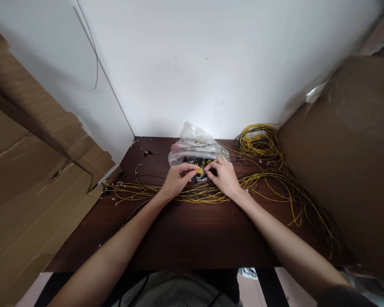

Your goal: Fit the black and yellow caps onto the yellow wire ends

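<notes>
My left hand (176, 181) is closed in a pinch on a small yellow part (197, 171), at the mouth of a clear plastic bag (193, 147). Just to its right, my right hand (223, 175) has thumb and forefinger brought together close to the yellow part; what they hold, if anything, is too small to make out. Small black and yellow pieces (192, 161) lie in the bag's opening behind my fingers. Beneath both wrists runs a loose bundle of thin yellow and black wires (205, 195), with small white ends at the left.
A coil of yellow wire (257, 140) lies at the back right of the dark brown table (185, 234). A small black connector (148, 152) sits at the back left. Cardboard (35, 170) stands on the left, another large brown box (342, 162) on the right, and a white wall (192, 64) behind.
</notes>
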### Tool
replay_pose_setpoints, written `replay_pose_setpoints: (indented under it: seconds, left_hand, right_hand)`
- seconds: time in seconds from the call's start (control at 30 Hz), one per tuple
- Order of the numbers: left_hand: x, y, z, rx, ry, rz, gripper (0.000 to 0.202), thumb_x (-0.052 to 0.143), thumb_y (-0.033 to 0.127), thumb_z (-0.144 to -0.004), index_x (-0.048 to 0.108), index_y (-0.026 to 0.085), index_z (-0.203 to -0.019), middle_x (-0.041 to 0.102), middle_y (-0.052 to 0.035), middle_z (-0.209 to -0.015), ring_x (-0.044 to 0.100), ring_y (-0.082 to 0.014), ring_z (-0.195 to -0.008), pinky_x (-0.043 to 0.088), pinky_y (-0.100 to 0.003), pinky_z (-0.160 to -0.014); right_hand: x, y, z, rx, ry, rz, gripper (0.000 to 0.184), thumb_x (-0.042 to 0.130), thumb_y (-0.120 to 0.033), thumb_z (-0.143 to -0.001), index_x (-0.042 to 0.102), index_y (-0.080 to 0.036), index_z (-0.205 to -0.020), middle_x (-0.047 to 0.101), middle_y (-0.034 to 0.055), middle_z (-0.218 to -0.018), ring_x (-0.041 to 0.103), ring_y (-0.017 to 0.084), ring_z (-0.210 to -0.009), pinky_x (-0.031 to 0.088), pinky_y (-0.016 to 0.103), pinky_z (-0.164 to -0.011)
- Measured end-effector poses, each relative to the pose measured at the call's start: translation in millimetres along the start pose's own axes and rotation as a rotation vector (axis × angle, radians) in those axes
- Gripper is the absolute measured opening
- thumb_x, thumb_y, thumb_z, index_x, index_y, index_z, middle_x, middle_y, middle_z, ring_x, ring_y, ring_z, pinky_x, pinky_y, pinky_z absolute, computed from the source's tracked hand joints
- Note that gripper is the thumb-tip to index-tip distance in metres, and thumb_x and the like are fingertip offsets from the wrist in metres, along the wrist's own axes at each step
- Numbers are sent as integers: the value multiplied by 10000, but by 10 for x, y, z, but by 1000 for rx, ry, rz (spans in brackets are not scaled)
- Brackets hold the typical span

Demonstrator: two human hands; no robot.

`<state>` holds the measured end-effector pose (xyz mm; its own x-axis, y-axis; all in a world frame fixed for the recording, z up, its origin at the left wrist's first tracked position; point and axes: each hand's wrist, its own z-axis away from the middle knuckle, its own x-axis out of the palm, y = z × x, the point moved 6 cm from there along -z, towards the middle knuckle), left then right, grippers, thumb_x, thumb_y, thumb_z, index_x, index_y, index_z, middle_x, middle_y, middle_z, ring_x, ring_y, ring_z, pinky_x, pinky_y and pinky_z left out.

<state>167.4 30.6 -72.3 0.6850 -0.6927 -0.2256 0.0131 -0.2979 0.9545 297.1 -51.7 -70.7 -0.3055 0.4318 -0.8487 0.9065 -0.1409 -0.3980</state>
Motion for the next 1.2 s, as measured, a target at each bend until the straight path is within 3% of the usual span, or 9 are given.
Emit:
replay_pose_setpoints:
  seconds: [0.33, 0.47, 0.67, 0.77, 1.2]
  left_hand:
    - [-15, 25, 3, -17, 6, -23, 215, 620, 246, -735, 701, 122, -891, 694, -72, -864, 604, -126, -674, 495, -220, -585]
    - [-7, 6, 9, -20, 6, 15, 221, 635, 245, -726, 690, 126, -903, 695, -77, -886, 619, -137, -700, 511, -230, -589]
    - [-1, -38, 9, -45, 28, 98, 268, 671, 249, -692, 666, 116, -925, 684, -94, -935, 635, -166, -790, 530, -236, -596]
    - [-11, -40, 5, -38, 40, 97, 249, 676, 257, -689, 669, 116, -894, 684, -83, -904, 632, -157, -758, 523, -229, -586]
    - [-30, 9, 18, -27, 46, 53, 166, 681, 238, -685, 674, 123, -804, 672, -44, -747, 589, -112, -622, 490, -227, -592]
  right_hand:
    - [-155, -152, 37, -92, 154, -179, 119, 477, -208, -867, 592, -196, -890, 550, 71, -945, 503, 214, -935, 393, 350, -842]
    - [-177, -258, 49, -156, 114, -361, 155, 425, -202, -896, 576, -198, -862, 588, 39, -838, 550, 171, -808, 430, 292, -752]
    - [-138, -294, 91, -142, 143, -466, 53, 539, -220, -839, 567, -184, -868, 592, 20, -773, 558, 144, -709, 442, 258, -685]
    - [-128, -296, 102, -149, 157, -487, 34, 573, -206, -817, 567, -176, -803, 595, 15, -748, 554, 134, -686, 440, 247, -664]
    - [-103, -299, 107, -122, 168, -527, 95, 551, -173, -810, 636, -183, -851, 635, 26, -785, 573, 142, -705, 470, 274, -688]
